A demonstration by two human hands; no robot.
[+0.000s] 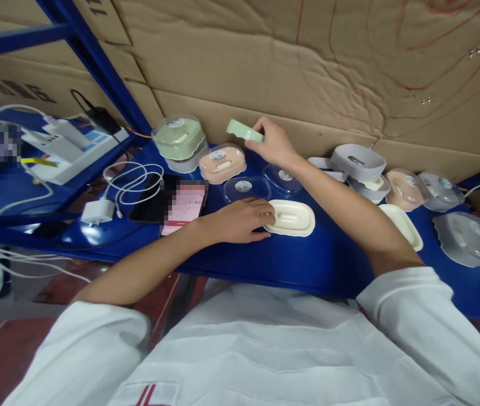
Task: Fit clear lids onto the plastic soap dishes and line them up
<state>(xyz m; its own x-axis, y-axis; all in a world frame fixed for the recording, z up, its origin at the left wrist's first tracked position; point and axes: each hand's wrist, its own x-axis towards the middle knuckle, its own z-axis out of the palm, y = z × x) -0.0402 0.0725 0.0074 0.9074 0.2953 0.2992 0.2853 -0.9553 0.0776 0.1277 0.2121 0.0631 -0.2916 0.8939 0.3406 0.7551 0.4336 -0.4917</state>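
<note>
My right hand [271, 141] is raised near the cardboard at the back, with thumb and fingers pinching one end of a light green plastic box piece [243, 131]. Below it on the blue surface lies a cream soap-box lid [296, 219] with a long oval recess. My left hand [248, 220] has its fingers over that lid's left edge and its thumb along the near side. Just behind the left hand are two clear covers with round labels, one to the left [240, 187] and one to the right [282, 176].
At the back left stand a stacked green box [179, 138] and a peach box [223, 163]. A phone [184, 208], a white charger with cable [97, 211] and a power strip [79, 158] lie left. Grey boxes [358, 162], a peach box [405, 190] and clear-covered boxes [468, 239] stand right.
</note>
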